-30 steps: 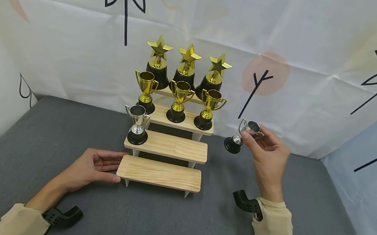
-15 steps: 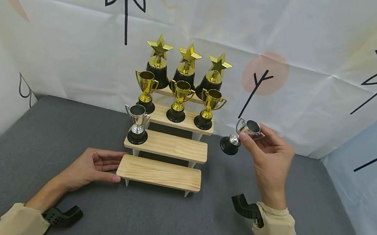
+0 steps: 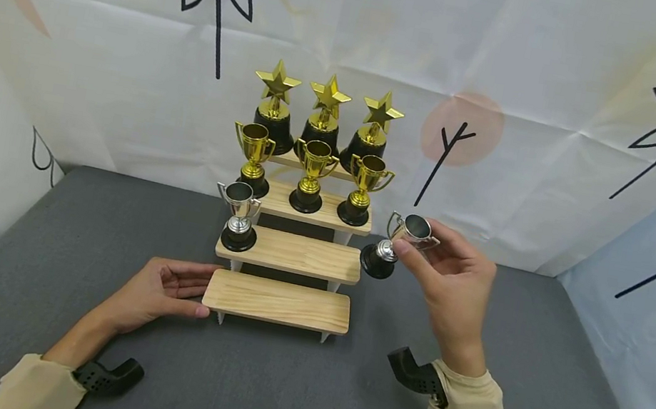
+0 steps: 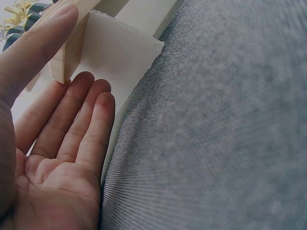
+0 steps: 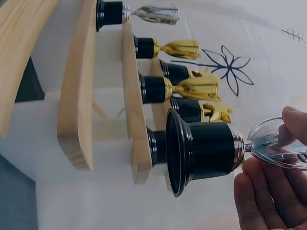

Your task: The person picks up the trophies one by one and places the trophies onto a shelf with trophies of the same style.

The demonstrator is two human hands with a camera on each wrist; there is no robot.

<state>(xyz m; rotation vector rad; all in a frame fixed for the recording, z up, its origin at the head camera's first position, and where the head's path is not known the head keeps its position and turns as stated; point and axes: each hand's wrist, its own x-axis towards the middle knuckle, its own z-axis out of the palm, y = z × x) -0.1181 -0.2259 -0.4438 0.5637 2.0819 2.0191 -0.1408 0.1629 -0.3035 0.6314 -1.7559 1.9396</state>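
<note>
In the head view my right hand (image 3: 451, 283) pinches a silver trophy cup (image 3: 413, 230) by its bowl, right of a stepped wooden display stand (image 3: 279, 301). The cup tilts, its black base leaning toward the stand's second-lowest shelf, apart from it. The right wrist view shows thumb and fingers around the silver bowl, the black base (image 5: 211, 148) pointing at the shelves. My left hand (image 3: 166, 293) touches the left end of the lowest shelf, fingers nearly straight; in the left wrist view its fingers (image 4: 81, 120) lie along the stand's white side support (image 4: 120, 52).
Another silver trophy cup (image 3: 240, 217) stands at the left of the second-lowest shelf. Gold trophy cups (image 3: 311, 176) line the shelf above, and gold star trophies (image 3: 326, 114) the top one. A grey cloth (image 3: 269, 397) covers the table; a patterned backdrop (image 3: 523, 49) hangs behind.
My right hand has carried the silver trophy cup leftward and slightly down, closer to the right end of the second-lowest shelf. My left hand has stayed in place at the stand.
</note>
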